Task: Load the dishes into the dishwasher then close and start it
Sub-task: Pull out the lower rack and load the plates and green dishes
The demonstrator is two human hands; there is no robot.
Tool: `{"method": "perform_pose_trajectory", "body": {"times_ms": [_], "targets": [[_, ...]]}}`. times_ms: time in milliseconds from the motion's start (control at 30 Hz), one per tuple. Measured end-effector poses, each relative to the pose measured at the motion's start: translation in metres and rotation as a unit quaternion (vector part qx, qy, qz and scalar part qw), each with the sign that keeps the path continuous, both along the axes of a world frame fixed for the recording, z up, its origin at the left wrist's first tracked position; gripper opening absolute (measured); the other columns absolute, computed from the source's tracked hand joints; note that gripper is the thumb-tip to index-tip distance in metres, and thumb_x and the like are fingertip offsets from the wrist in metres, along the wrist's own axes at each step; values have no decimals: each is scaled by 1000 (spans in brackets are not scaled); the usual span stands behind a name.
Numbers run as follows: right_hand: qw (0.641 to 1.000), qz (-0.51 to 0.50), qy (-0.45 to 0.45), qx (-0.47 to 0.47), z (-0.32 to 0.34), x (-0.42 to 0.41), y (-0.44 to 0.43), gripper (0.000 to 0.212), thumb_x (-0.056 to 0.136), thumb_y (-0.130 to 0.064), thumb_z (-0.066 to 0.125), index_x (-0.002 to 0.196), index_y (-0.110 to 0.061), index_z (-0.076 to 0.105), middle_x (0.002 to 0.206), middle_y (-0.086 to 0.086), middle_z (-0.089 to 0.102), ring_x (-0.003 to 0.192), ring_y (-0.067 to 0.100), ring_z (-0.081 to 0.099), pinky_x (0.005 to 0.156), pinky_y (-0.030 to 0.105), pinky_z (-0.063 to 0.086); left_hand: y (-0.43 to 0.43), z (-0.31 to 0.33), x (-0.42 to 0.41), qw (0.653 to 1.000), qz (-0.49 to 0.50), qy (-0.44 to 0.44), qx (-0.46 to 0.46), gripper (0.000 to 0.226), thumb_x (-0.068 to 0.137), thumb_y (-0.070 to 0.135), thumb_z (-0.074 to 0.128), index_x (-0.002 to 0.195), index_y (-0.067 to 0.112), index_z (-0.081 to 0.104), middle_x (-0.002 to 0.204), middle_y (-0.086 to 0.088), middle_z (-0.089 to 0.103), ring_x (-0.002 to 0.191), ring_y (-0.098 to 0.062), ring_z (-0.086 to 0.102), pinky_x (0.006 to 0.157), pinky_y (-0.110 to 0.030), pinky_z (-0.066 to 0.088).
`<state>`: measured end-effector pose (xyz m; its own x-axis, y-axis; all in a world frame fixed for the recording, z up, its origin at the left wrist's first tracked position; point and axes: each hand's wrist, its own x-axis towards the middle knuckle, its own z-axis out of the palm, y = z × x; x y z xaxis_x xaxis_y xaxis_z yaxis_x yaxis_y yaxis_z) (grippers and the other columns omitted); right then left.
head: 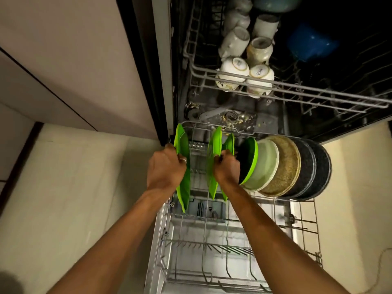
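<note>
Head view: a green plate (182, 145) is held upright by the left grip (167, 164) at the lower rack's (297, 221) left edge. A second green plate (214, 145) is clasped by the right grip (226, 168). Cups (234, 71) are already racked above. Closing and starting are judged outstanding.

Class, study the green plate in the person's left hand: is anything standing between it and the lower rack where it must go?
Nothing visible does. The left hand grips the green plate on edge at the left side of the lower rack, bare wires beside it. The next green plate, in the right hand, stands apart.
</note>
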<state>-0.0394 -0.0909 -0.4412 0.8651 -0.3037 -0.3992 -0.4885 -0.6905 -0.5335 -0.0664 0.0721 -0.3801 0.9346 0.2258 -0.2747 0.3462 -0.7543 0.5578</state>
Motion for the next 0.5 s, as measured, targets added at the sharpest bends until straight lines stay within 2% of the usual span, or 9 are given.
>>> {"method": "perform_pose_trajectory", "body": {"times_ms": [67, 133, 200, 267, 300, 400, 433, 500], "targets": [[1000, -1, 29, 6, -10, 4, -1, 26, 103, -20, 48, 121, -7, 61, 114, 25, 69, 107, 42, 64, 83, 39, 50, 0, -5, 1, 1000, -3, 4, -3, 19, 97, 24, 59, 97, 5, 59, 89, -19, 71, 84, -42, 67, 66, -37, 45], [999, -11, 40, 25, -16, 7, -3, 36, 104, -21, 47, 137, -10, 54, 124, 24, 66, 113, 40, 63, 91, 39, 51, 0, -9, 2, 1000, -8, 3, -1, 20, 97, 25, 59, 99, 5, 61, 90, -19, 72, 86, -42, 68, 69, -38, 46], [998, -10, 46, 31, -19, 9, -5, 40, 104, -23, 48, 141, -8, 50, 127, 24, 65, 116, 41, 62, 94, 41, 51, 0, -12, 2, 1000, -12, 2, -2, 20, 96, 24, 60, 99, 5, 62, 91, -19, 72, 87, -41, 68, 69, -36, 44], [1000, 2, 30, 6, -13, 5, -3, 39, 103, -26, 50, 136, -5, 50, 122, 23, 67, 114, 41, 63, 92, 42, 51, 0, -14, 2, 1000, -10, 8, -3, 20, 96, 24, 60, 101, 4, 63, 92, -19, 72, 88, -40, 68, 70, -35, 45], [1000, 5, -7, -10, -7, 0, -2, 36, 102, -25, 51, 132, -5, 52, 118, 21, 69, 111, 39, 64, 89, 41, 51, -1, -15, 4, 1000, -7, 11, -2, 21, 96, 24, 59, 101, 4, 63, 94, -20, 72, 90, -42, 68, 72, -38, 49], [993, 24, -119, -8, 21, -34, 8, 20, 98, -16, 53, 113, -8, 64, 103, 13, 73, 91, 31, 69, 69, 32, 50, -6, -15, 11, 1000, 3, 23, 4, 23, 96, 23, 57, 103, 2, 63, 97, -25, 71, 95, -46, 67, 80, -47, 54], [992, 56, -113, 19, 30, -48, 15, 16, 98, -15, 55, 107, -9, 67, 98, 10, 74, 85, 26, 70, 66, 31, 50, -8, -13, 13, 1000, 7, 27, 4, 23, 95, 23, 57, 103, 2, 63, 98, -25, 71, 96, -46, 66, 81, -48, 54], [985, 139, -44, 89, 40, -75, 35, 16, 96, -25, 61, 106, -14, 67, 98, 4, 74, 83, 19, 69, 69, 28, 54, -11, -10, 17, 1000, 6, 30, 9, 23, 94, 22, 58, 104, 2, 63, 100, -26, 71, 98, -47, 66, 82, -47, 53]]}}
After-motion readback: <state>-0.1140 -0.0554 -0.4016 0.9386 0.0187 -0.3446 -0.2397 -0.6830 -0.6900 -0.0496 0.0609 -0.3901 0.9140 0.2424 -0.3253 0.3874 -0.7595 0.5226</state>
